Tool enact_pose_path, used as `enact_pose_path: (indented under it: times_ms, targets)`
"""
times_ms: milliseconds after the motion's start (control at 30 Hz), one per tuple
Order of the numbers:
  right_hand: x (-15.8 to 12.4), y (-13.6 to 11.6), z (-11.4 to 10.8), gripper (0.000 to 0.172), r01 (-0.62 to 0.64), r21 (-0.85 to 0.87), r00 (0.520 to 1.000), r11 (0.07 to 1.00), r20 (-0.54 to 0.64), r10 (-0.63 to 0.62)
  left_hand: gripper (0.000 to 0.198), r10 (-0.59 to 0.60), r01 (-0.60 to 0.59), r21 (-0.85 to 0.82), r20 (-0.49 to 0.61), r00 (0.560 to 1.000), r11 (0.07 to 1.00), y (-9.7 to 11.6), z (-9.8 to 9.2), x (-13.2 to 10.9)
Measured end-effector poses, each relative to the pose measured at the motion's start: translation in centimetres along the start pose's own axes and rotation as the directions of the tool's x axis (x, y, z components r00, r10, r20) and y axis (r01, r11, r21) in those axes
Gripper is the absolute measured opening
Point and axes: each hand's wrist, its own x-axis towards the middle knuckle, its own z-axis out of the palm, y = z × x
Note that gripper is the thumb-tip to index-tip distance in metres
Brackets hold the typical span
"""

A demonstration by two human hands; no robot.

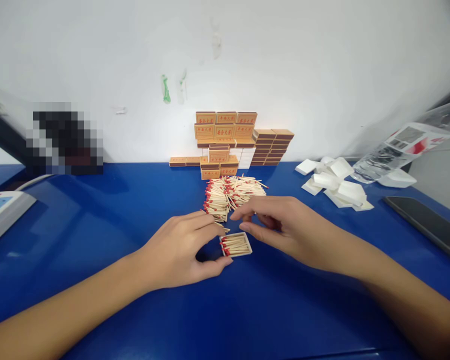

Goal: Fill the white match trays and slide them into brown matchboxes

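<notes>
White, shallow and rectangular, a tray (249,245) of slim, red-tipped matches (235,245) lay on the glossy blue tabletop (225,310). The left hand (183,247) held its edges between thumb and forefinger; the right hand (281,220) curved nearby, thumb and forefinger parted. Beyond lay a bristly heap (234,192).

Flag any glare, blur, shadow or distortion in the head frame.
All in the head view: likely wide-angle stretching near the edges; faint sheen on the blue tabletop; dark shadow beneath the left hand; matchsticks in the matchbox tray fairly sharp; small print on the stacked matchboxes unreadable; mosaic patch at left hiding detail.
</notes>
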Motion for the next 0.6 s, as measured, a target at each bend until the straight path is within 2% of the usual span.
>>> enact_pose_path:
  times_ms: [100, 267, 400, 500, 600]
  targets:
    - [0.1, -0.3, 0.2, 0.020, 0.014, 0.044, 1.000, 0.999, 0.000, -0.014, 0.024, 0.012, -0.012, 0.017, -0.012, 1.000, 1.000, 0.0, 0.0, 0.0]
    - [0.3, -0.6, 0.9, 0.017, -0.146, 0.180, 0.985, 0.973, -0.059, 0.159, 0.023, 0.016, -0.016, 0.028, -0.011, 1.000, 0.999, 0.1, 0.0, 0.0]
    - [0.5, -0.3, 1.4, 0.015, -0.213, 0.284, 0.969, 0.935, -0.060, 0.239, 0.024, -0.004, 0.005, 0.023, -0.020, 1.000, 1.000, 0.0, 0.0, -0.1]
    - [0.6, 0.2, 1.4, 0.016, -0.255, 0.232, 0.963, 0.939, -0.023, 0.267, 0.024, -0.035, 0.035, 0.023, -0.017, 0.999, 0.999, 0.0, 0.0, -0.1]
    - [0.5, 0.6, 1.1, 0.012, -0.221, 0.094, 0.975, 0.971, 0.005, 0.222, 0.024, -0.056, 0.056, 0.010, 0.001, 0.998, 0.998, -0.1, 0.0, -0.2]
